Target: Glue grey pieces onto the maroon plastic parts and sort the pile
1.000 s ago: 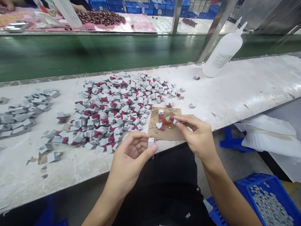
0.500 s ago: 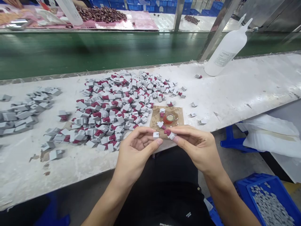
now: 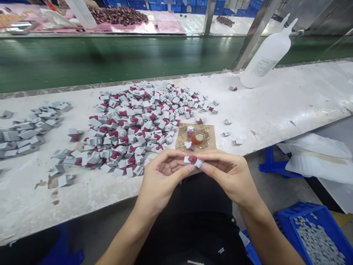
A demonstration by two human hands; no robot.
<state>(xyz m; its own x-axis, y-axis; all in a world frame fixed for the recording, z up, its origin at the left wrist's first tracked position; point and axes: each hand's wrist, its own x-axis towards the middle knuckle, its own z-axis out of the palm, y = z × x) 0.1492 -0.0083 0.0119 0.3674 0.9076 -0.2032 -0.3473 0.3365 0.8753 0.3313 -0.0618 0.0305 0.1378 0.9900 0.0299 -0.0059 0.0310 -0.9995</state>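
Note:
My left hand (image 3: 167,167) pinches a small light-grey plastic block (image 3: 187,160) between thumb and fingertips. Against it, my right hand (image 3: 224,169) grips a grey-and-maroon plastic piece (image 3: 194,161), its maroon end meeting the grey block. Whether the two are joined I cannot tell. Both hands are above the near edge of a brown card (image 3: 209,132). On the card lie two similar grey-and-maroon pieces and a red-rimmed round thing (image 3: 198,137) in a wet, shiny patch. A large heap of grey-and-maroon pieces (image 3: 132,121) spreads just left of the card.
A pile of grey blocks (image 3: 24,132) lies far left. One white squeeze bottle (image 3: 264,55) stands back right near a metal post. Behind the bench runs a green conveyor belt (image 3: 124,59). A blue crate (image 3: 317,232) of small grey parts is low at right.
My hands have come together. The maroon end of the right hand's piece now meets the left hand's grey block, where a gap showed before.

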